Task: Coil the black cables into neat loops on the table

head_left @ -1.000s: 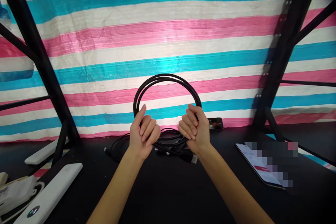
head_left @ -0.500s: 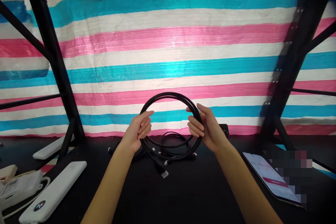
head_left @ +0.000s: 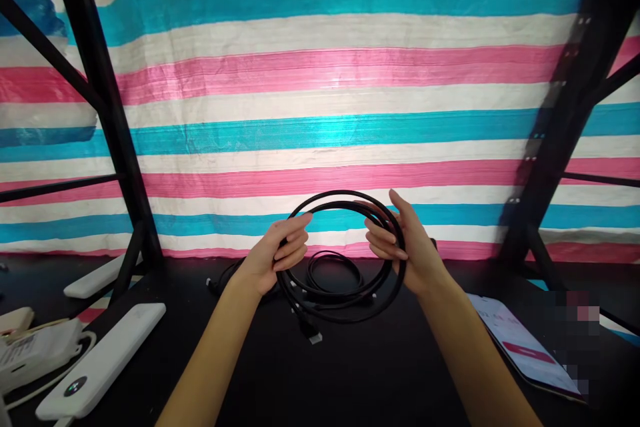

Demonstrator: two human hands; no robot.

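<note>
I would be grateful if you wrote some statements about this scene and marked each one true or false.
1. The left hand grips a coiled black cable. True.
2. The right hand rests on the phone. False: its fingers curl around the coiled black cable.
3. A plug with a metal end shows below the coil. True.
4. The striped sheet is green and yellow. False: its stripes are blue, pink and white.
5. A white device with a round dark display is on the person's left. True.
</note>
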